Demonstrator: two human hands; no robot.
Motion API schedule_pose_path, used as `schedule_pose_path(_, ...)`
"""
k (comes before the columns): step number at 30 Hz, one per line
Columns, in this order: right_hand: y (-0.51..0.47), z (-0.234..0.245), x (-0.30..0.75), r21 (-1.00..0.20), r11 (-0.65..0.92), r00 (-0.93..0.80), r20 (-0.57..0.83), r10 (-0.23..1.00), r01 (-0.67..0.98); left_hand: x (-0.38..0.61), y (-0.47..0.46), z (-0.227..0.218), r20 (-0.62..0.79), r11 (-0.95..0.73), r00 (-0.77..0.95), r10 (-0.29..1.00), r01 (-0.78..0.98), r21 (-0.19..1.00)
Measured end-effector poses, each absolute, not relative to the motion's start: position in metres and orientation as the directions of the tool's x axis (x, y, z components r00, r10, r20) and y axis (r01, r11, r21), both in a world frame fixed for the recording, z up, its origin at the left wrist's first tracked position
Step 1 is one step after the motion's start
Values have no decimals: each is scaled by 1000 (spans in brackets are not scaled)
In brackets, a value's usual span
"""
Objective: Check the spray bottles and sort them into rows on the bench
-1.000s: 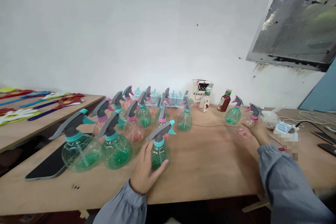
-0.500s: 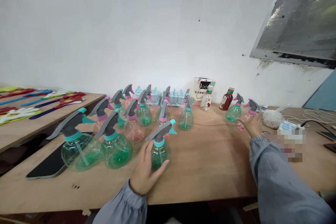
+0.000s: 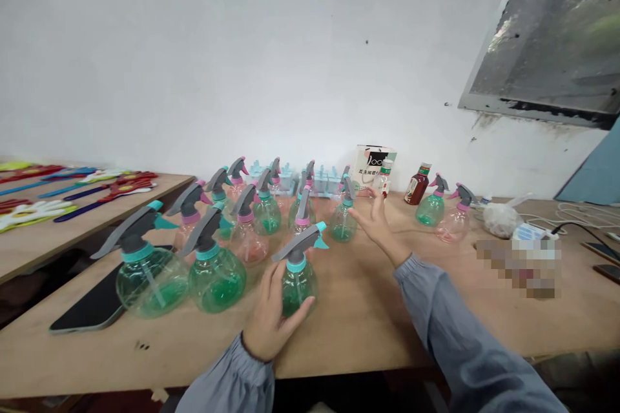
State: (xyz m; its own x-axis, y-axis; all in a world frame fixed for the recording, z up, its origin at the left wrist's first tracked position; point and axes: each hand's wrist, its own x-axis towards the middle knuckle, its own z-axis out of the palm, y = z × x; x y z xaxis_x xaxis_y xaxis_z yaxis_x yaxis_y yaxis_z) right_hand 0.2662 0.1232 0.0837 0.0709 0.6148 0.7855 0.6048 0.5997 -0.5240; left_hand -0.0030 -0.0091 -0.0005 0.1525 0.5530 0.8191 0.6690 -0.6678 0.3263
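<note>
Only two bottles (image 3: 453,227) stand toward the desk's (image 3: 368,335) right edge, most crowd left; the left hand (image 3: 268,321) clasps a front-edge bottle (image 3: 301,284), the right hand's (image 3: 380,227) empty fingers spread beside a farther bottle (image 3: 342,227).

Blurred Chinese characters (image 3: 367,172) on white box (image 3: 371,168)

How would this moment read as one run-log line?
left hand: around round green plastic spray bottle | right hand: open, near second green spray bottle, contact unclear | right side: round pink plastic spray bottle
</note>
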Motion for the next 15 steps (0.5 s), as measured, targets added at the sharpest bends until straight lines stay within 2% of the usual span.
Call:
schedule_pose_path(8, 163, 85, 232, -723, 577, 224, 677, 701, 379, -3, -12, 0, 815, -673, 153, 558, 659, 337)
schedule_pose_path(11, 166, 90, 229, -782, 562, 209, 617, 759, 270, -2, -12, -1, 819, -678, 152, 554, 654, 337)
schedule_pose_path(15, 168, 99, 231, -818, 521, 174, 565, 807, 244, -2, -12, -1, 817, -672, 150, 557, 661, 336)
